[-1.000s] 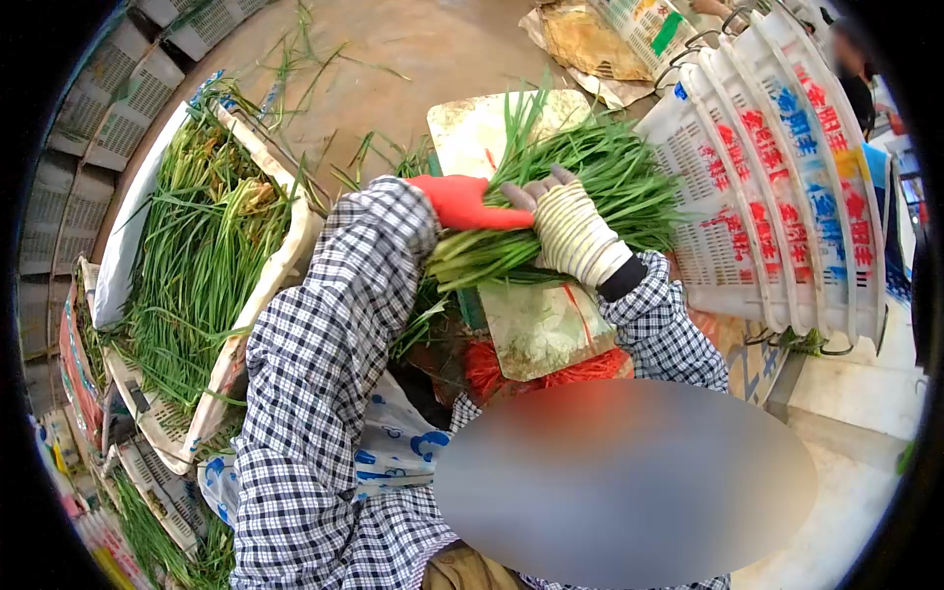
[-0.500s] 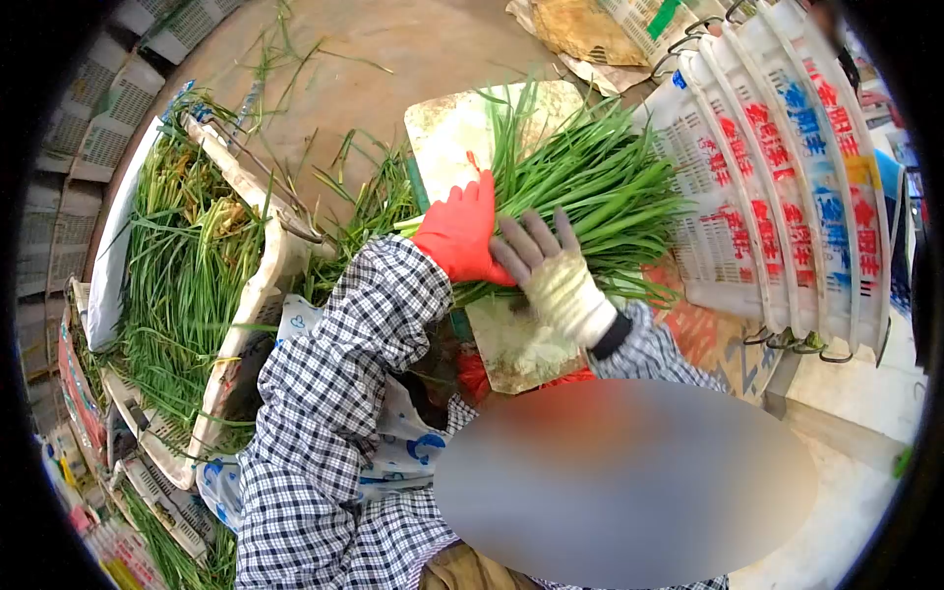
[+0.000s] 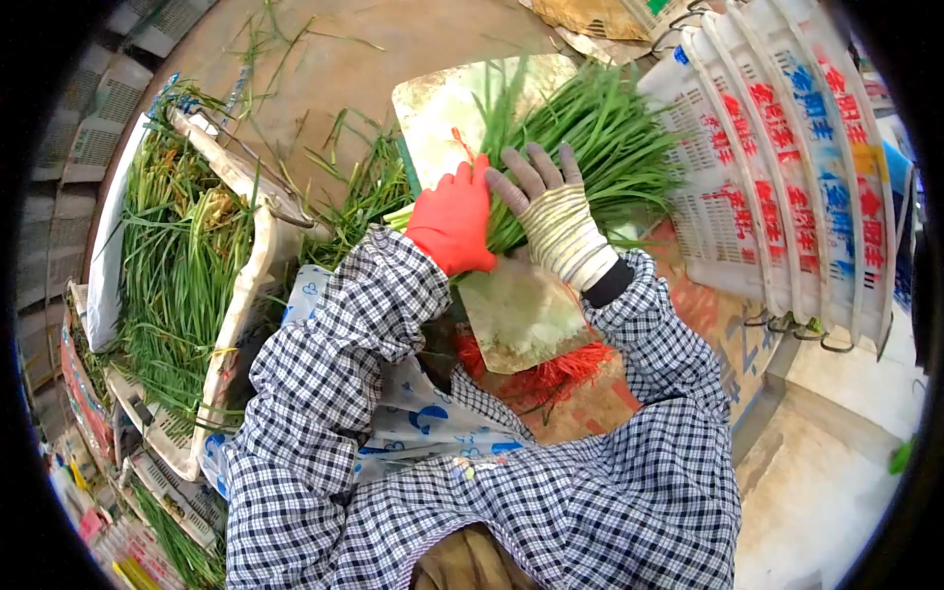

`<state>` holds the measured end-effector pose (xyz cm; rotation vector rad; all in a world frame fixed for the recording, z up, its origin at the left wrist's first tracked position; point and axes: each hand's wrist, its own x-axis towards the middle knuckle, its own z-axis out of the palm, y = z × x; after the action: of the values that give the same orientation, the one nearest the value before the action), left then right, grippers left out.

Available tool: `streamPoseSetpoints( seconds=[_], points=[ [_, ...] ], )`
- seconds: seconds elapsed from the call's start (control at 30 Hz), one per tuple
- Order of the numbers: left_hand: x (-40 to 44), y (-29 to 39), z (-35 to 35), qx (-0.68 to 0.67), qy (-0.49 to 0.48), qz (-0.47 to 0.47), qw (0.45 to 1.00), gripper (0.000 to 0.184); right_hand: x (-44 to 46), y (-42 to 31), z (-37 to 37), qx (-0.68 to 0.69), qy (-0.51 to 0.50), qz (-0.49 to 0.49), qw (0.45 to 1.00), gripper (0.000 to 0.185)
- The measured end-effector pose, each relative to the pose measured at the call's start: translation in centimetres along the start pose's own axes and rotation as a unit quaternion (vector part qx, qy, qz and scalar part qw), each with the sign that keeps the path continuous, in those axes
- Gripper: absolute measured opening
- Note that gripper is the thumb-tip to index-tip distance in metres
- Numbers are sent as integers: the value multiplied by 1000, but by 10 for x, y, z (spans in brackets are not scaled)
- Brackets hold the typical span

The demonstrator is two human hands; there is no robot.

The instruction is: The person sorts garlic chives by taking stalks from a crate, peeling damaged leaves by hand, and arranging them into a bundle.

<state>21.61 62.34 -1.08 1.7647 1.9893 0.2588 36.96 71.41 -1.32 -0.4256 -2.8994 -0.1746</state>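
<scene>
A bunch of garlic chives (image 3: 600, 138) lies across a pale, stained board (image 3: 442, 108), its leaf ends fanning to the right. My left hand (image 3: 454, 218), in a red rubber glove, is closed around the stem part, the white stem ends poking out to its left. My right hand (image 3: 556, 206), in a striped glove with grey fingers, rests on the leaves beside it, fingers stretched and a little apart. A thin red tie (image 3: 462, 143) shows just above the left glove. Below the board's near edge lies a tangle of red twine (image 3: 560, 374).
At left a white crate (image 3: 241, 305) is filled with loose chives (image 3: 177, 285). More loose chives (image 3: 379, 192) lie between it and the board. Stacked white crates with red and blue lettering (image 3: 777, 177) stand at right. Chive scraps (image 3: 280, 59) litter the brown floor.
My right hand has shifted slightly up the leaves, fingers closer together. My left hand's thumb has turned, and it still grips the chives. The view has shifted a little.
</scene>
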Motion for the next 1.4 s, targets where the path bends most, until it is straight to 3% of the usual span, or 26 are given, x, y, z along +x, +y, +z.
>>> streamPoseSetpoints(
  seconds=[0.07, 0.13, 0.2, 0.3, 0.4, 0.43, 0.53, 0.57, 0.63, 0.67, 0.77, 0.83, 0.87, 0.93, 1.0, 1.1, 1.13, 1.23, 1.27, 1.3, 1.33, 1.37, 1.4],
  points=[
    [-2, -1, 4, 19, 32, 7, 999, 113, -17, -4, -21, 4, -3, 10, 1000, 75],
    [2, 0, -1, 9, 6, -6, 1000, 114, -50, -1, -32, 139, 78, 64, 985, 63],
    [2, -3, -1, -6, -11, -4, 1000, 115, -101, -9, -14, 136, 155, 79, 975, 52],
    [5, -7, -3, -6, -39, -4, 999, 117, -129, -28, -10, 72, -76, 257, 961, 36],
    [9, -9, -8, -1, -68, -9, 998, 120, -131, -33, 18, 51, -131, 311, 940, 29],
    [10, -11, -8, 0, -69, -5, 998, 121, -119, -31, 19, 73, -230, 327, 914, 23],
    [9, -11, -12, 3, -83, -8, 997, 123, -98, -47, 7, 61, -71, 304, 948, 20],
    [9, -13, -10, 3, -78, -6, 997, 124, -87, -56, -3, 60, -69, 301, 949, 20],
    [10, -13, -9, 9, -86, -5, 996, 126, -72, -80, -19, 225, -92, 373, 895, 27],
    [10, -13, -10, 10, -87, -3, 996, 126, -64, -88, -13, 266, -155, 389, 868, 28],
    [8, -10, -18, 4, -117, -6, 993, 127, -61, -103, 39, 259, -23, 235, 937, 28],
    [7, -10, -18, 7, -117, -7, 993, 127, -38, -112, 37, 407, -169, 437, 784, 25],
    [7, -10, -18, 8, -118, -11, 993, 128, -35, -119, 45, 405, -170, 437, 785, 25],
    [4, -4, -20, 9, -117, -21, 993, 128, -22, -130, 38, 599, -61, 546, 582, 24],
    [4, 2, -21, 13, -120, -29, 992, 129, -22, -132, 41, 572, -103, 568, 583, 23],
    [4, 4, -15, 23, -106, -46, 993, 129, -56, -138, 137, 544, -18, 454, 705, 22],
    [5, 4, -14, 23, -107, -46, 993, 129, -54, -143, 141, 544, -18, 455, 705, 22],
    [6, 3, -12, 17, -103, -54, 993, 128, -38, -170, 147, 275, -149, 296, 902, 37],
    [5, 3, -12, 14, -90, -54, 994, 127, -43, -167, 143, 277, -149, 292, 903, 37],
    [3, 4, -11, 10, -79, -53, 995, 126, -54, -158, 128, 156, -207, 169, 951, 29],
    [1, 4, -8, 11, -81, -56, 995, 126, -59, -148, 114, 353, -194, 262, 877, 24],
    [0, 5, -6, 15, -64, -57, 996, 125, -64, -139, 100, 523, -150, 353, 761, 19],
    [0, 5, -5, 18, -45, -57, 997, 123, -63, -122, 51, 429, -139, 356, 818, 21]
  ],
)
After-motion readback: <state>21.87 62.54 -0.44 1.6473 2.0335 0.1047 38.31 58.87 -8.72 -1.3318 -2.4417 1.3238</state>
